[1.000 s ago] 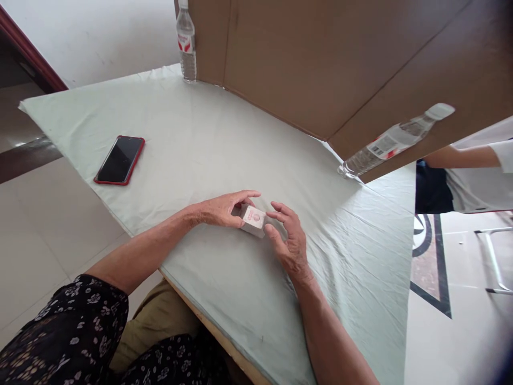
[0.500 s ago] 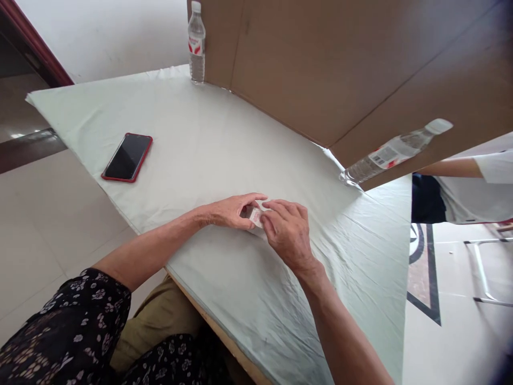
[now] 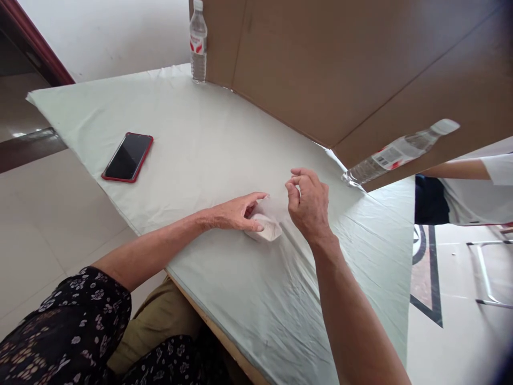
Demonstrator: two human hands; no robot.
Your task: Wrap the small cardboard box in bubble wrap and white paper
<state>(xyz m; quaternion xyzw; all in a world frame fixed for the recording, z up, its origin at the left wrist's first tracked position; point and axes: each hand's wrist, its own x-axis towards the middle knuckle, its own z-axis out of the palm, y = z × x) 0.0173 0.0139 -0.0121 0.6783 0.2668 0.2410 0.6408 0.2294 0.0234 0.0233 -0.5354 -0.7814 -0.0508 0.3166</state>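
Note:
A small white packet or box rests on the pale green cloth, with my left hand gripping its left end between thumb and fingers. Up and to the right of it, my right hand is closed in a pinch. A thin, blurred, see-through sheet stretches from the packet toward the right fingertips. The pinched end of it is too faint to make out clearly.
A phone in a red case lies at the left. One water bottle stands by a brown board; another bottle leans at its right. Beyond the cloth-covered table, a person's arm shows.
My right hand has moved up and right, away from the packet, and the clear sheet now stretches between. My left hand has stayed nearly in place, with more of the white packet showing.

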